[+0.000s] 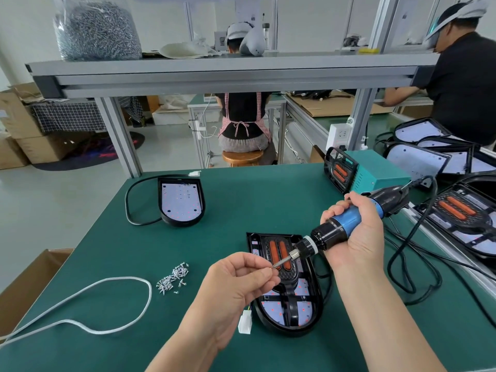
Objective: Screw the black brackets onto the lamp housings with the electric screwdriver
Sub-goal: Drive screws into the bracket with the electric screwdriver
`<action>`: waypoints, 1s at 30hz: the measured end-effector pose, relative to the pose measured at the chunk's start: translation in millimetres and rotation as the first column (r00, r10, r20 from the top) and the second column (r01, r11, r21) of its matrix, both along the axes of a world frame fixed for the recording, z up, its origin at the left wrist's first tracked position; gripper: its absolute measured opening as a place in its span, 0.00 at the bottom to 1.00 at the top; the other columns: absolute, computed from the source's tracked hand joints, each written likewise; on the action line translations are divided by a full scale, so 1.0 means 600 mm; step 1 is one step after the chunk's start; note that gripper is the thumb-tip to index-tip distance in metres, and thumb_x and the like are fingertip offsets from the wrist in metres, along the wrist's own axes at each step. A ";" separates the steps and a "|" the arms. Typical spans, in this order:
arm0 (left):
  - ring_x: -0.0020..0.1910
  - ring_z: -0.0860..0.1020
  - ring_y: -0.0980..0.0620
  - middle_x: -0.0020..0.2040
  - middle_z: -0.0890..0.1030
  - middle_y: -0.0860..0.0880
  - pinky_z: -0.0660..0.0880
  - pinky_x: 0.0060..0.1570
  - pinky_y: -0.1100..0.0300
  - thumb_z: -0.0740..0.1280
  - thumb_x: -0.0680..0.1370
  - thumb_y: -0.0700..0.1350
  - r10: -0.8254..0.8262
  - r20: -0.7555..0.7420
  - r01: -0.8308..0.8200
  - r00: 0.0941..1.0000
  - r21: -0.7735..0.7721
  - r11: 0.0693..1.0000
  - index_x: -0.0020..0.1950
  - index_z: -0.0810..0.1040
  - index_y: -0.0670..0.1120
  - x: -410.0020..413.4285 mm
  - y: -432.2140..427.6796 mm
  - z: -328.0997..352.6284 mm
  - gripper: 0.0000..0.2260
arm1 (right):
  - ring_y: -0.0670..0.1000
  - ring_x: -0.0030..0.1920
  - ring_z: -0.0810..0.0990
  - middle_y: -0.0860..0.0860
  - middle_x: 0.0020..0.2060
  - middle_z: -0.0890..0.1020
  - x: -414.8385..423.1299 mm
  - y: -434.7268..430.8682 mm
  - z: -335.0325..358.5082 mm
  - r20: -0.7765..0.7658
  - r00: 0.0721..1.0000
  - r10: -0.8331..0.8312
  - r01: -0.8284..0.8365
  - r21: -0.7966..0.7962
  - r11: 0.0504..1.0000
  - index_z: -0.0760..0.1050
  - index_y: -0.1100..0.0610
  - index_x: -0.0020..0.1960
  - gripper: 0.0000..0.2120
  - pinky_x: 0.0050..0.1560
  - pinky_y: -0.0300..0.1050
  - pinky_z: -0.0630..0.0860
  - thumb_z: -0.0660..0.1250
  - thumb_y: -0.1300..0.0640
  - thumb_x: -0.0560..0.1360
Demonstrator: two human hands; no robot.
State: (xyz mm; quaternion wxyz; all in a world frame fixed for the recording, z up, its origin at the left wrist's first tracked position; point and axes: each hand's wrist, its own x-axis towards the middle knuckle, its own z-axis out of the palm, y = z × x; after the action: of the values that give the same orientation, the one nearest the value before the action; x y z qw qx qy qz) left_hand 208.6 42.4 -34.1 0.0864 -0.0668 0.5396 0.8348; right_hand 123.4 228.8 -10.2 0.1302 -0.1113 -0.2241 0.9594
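Note:
A black lamp housing [311, 312] lies on the green table in front of me, with a black bracket [288, 277] carrying two orange strips laid on it. My right hand [357, 232] grips the blue and black electric screwdriver [338, 232], held tilted above the housing with its bit pointing down-left. My left hand [241, 277] pinches a small screw at the bit's tip. A pile of loose screws [173, 277] lies to the left of the housing. A second housing [181, 201] without a bracket sits further back on the left.
A white cord [112, 280] loops at the left. A teal power box [375, 170] stands at the right rear, with several more housings [461, 216] beside it on the conveyor. Black cables [408, 267] trail right. Other people work beyond. A cardboard box [29, 285] sits by the left edge.

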 end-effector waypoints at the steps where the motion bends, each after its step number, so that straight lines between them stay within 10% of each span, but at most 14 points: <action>1: 0.40 0.85 0.44 0.43 0.84 0.34 0.80 0.39 0.63 0.75 0.63 0.35 0.001 -0.001 -0.001 1.000 -0.003 1.000 0.39 0.84 0.39 0.000 0.000 -0.001 0.06 | 0.44 0.27 0.74 0.47 0.31 0.75 0.000 -0.001 -0.002 0.001 1.000 -0.001 0.001 0.003 1.000 0.71 0.55 0.46 0.06 0.32 0.38 0.75 0.68 0.61 0.78; 14: 0.41 0.86 0.44 0.41 0.85 0.38 0.80 0.42 0.63 0.72 0.73 0.29 0.120 -0.085 -0.133 0.989 -0.167 0.977 0.38 0.85 0.44 0.008 0.015 -0.012 0.10 | 0.45 0.27 0.74 0.47 0.30 0.76 0.005 -0.007 -0.011 0.029 0.999 -0.033 0.033 0.008 0.999 0.71 0.55 0.48 0.06 0.32 0.38 0.76 0.69 0.62 0.77; 22: 0.37 0.81 0.53 0.37 0.82 0.56 0.76 0.37 0.61 0.72 0.74 0.36 0.045 -0.724 -0.642 0.688 -0.579 0.503 0.39 0.82 0.53 0.017 0.031 -0.045 0.12 | 0.46 0.25 0.73 0.48 0.27 0.73 0.000 -0.012 -0.016 0.185 0.982 -0.048 0.043 0.034 0.999 0.70 0.55 0.44 0.08 0.31 0.39 0.75 0.69 0.62 0.76; 30: 0.34 0.78 0.54 0.38 0.80 0.56 0.74 0.33 0.61 0.71 0.71 0.36 -0.085 -0.847 -0.739 0.525 -0.503 0.449 0.41 0.81 0.47 0.005 0.028 -0.042 0.06 | 0.47 0.25 0.72 0.49 0.27 0.73 0.003 -0.013 -0.020 0.198 0.979 -0.038 0.026 0.059 0.998 0.69 0.56 0.43 0.08 0.34 0.41 0.74 0.66 0.61 0.78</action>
State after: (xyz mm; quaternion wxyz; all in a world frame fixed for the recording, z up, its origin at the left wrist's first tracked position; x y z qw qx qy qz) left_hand 211.8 59.0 -59.4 -0.3886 0.1515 0.8144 0.4035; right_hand 125.2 220.8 -22.2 0.1257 -0.2066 -0.2612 0.9345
